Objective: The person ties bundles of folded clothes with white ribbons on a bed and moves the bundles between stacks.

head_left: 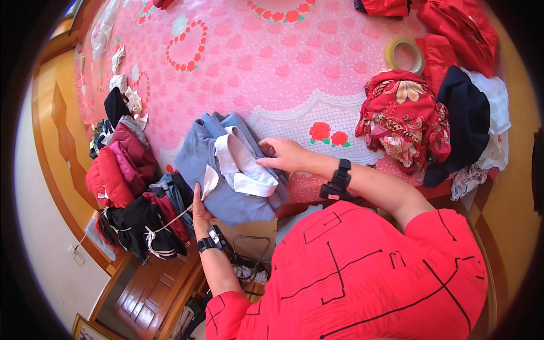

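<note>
A folded blue-grey garment point(198, 164) with a white collar and cuffs point(241, 167) lies at the near edge of a bed covered by a pink floral bedspread point(272, 73). My left hand point(199, 208) presses flat against the garment's left lower edge, fingers pointing up. My right hand point(283, 154) rests on the garment's right side, fingers spread and touching the white cuff. Both wrists wear black bands. Neither hand grips anything.
A heap of red, maroon, black and denim clothes point(133, 192) lies left of the garment. On the right sit a red floral cloth point(402, 116), a dark navy piece point(467, 122), white fabric, red clothes point(462, 25) and a tape roll point(404, 54). Wooden floor surrounds the bed.
</note>
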